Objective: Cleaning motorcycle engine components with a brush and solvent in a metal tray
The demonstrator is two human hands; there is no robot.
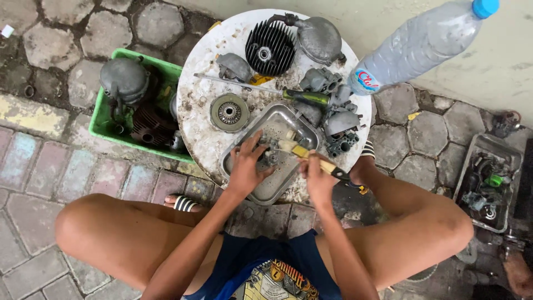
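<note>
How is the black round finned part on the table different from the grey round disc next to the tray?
The finned part is black with thin ribs fanning out all around; the disc is grey, with a flat outer band and a ring of small pieces near the middle. The finned part looks bigger and sits at the table's far side; the disc lies nearer the tray. Both are round metal with a centre hole.

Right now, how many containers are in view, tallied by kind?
Metal tray: 2 (one on the round table, one on the ground at right)
Green plastic crate: 1
Clear plastic bottle: 1
Total: 4
</note>
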